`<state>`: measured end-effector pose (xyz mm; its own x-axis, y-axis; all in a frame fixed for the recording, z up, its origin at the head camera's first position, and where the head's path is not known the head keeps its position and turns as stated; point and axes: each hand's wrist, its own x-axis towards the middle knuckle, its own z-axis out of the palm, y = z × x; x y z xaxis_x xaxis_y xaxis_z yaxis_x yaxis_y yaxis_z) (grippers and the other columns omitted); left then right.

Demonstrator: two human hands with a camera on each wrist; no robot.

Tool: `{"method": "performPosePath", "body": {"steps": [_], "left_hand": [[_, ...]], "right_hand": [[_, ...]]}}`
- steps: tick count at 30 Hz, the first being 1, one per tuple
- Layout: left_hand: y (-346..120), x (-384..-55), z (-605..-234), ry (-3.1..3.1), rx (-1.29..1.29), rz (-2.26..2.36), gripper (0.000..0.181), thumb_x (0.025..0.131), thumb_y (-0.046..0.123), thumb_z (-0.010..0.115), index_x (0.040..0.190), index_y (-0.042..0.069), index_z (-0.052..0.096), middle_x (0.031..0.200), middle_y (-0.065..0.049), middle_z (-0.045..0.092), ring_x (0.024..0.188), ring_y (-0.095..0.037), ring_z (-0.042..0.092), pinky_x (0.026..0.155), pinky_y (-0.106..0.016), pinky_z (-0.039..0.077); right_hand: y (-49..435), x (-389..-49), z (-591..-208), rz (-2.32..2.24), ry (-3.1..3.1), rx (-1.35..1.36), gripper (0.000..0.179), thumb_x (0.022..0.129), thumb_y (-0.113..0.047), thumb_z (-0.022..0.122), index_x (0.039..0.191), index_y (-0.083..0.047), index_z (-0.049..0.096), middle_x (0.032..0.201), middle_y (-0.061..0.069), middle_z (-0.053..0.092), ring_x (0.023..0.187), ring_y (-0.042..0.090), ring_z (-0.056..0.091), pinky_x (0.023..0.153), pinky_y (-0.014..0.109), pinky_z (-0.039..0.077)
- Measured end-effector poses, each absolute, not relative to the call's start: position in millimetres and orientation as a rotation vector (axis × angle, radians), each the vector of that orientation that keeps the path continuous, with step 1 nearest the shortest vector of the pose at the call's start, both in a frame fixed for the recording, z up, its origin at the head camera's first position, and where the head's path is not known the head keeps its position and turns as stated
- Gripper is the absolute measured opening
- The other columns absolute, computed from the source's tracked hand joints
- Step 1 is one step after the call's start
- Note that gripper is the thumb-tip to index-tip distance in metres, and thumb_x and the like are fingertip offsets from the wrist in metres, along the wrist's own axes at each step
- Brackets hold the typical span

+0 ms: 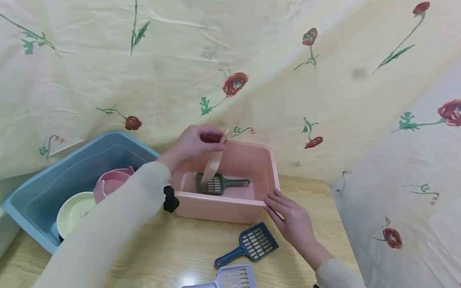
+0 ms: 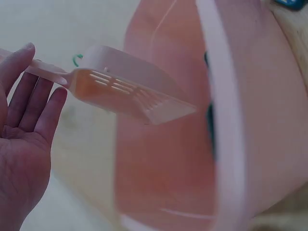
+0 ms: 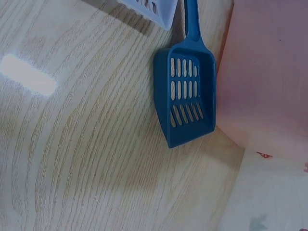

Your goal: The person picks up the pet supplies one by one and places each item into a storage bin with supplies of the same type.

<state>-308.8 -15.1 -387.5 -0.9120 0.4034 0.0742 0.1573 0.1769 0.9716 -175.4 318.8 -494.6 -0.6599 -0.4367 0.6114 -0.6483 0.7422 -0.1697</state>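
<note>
My left hand point(image 1: 195, 145) holds a pale pink litter scoop point(image 1: 214, 161) by its handle, tilted down over a pink litter box point(image 1: 219, 210). In the left wrist view, the slotted head of the scoop point(image 2: 115, 91) hangs at the box's opening, and fingers are bent under the handle. Inside the box lies a dark green litter scoop point(image 1: 236, 182). My right hand point(image 1: 291, 219) grips the box's near right corner at the rim; the right wrist view does not show it. Close below that hand, a dark blue litter scoop point(image 3: 185, 96) lies on the table.
A lilac litter scoop point(image 1: 237, 285) lies nearer the front of the wooden table point(image 1: 159, 260). On the left stands a blue tub point(image 1: 40, 198) with a pink dish point(image 1: 110, 182) and a pale green bowl point(image 1: 72, 211) in it. Flowered cloth point(image 1: 172, 51) hangs behind.
</note>
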Motion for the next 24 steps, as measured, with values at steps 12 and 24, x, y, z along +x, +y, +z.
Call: {"method": "performPosePath", "body": {"steps": [12,24], "left_hand": [[-19,-306,-433,2.302,0.374,1.752,0.039,0.094,0.014,0.084,0.132,0.009,0.076,0.123,-0.008,0.077,0.113,-0.023,0.072,0.098,-0.04,0.061],[-21,-305,-440,2.218,0.347,1.703,0.055,0.098,0.023,0.081,0.148,0.01,0.064,0.138,-0.013,0.072,0.13,-0.026,0.067,0.106,-0.041,0.057]], "right_hand": [[313,-176,-491,0.514,-2.41,0.814,0.034,0.09,-0.016,0.087,0.12,0.0,0.08,0.12,0.02,0.077,0.12,0.04,0.072,0.091,0.056,0.06],[316,-176,-493,0.509,-2.428,0.782,0.04,0.081,-0.004,0.091,0.119,0.0,0.08,0.119,0.021,0.077,0.118,0.041,0.072,0.09,0.057,0.061]]}}
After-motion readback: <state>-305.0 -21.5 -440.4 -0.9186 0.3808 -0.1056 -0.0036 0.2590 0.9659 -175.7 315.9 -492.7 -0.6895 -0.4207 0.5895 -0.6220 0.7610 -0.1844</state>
